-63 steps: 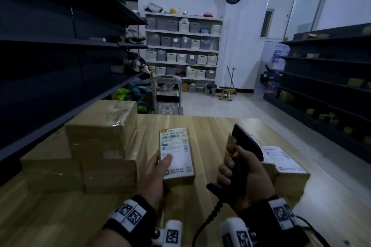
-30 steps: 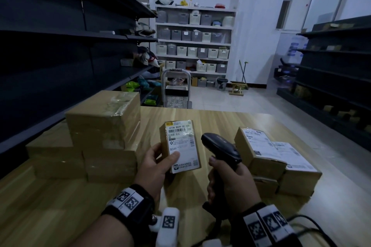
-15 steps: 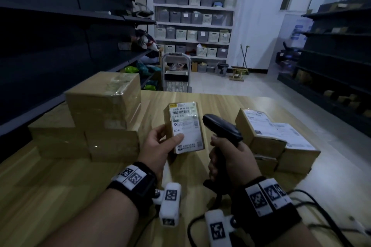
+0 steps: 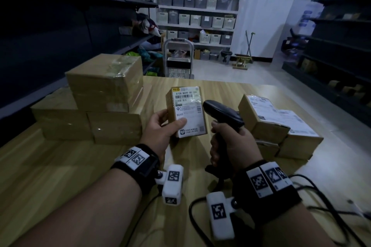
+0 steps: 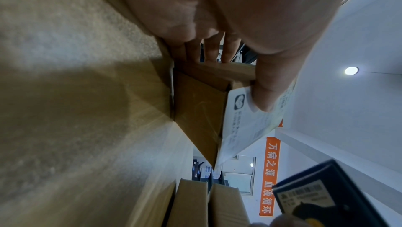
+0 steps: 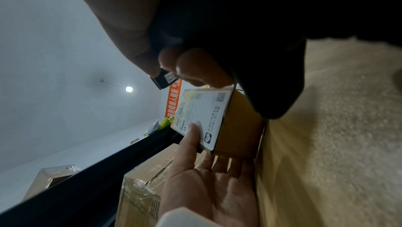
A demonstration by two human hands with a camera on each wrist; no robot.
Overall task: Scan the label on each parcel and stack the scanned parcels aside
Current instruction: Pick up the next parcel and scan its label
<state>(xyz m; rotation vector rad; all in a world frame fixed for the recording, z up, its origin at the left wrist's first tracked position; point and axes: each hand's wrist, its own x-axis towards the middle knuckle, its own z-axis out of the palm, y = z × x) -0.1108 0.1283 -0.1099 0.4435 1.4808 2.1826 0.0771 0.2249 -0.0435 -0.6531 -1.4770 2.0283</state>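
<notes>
Left hand (image 4: 160, 130) holding a small parcel (image 4: 186, 112) up over the middle of the desk (image 4: 60, 166), thumb on its label, right hand (image 4: 232, 144) fingers wrapped around a black scanner (image 4: 220, 114) at the parcel's 3 o'clock, brown boxes (image 4: 104, 96) stacked at 9 o'clock, labelled boxes (image 4: 277, 124) at 3 o'clock

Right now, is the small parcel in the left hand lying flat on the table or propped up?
Propped up: the left hand tilts the small parcel label-up, thumb on its label, lower end near the table.

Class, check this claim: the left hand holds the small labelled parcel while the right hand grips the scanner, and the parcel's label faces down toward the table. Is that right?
Not quite. The label faces up toward the person, as the head view shows. The left hand does hold the small parcel, and the right hand grips the scanner.
</notes>
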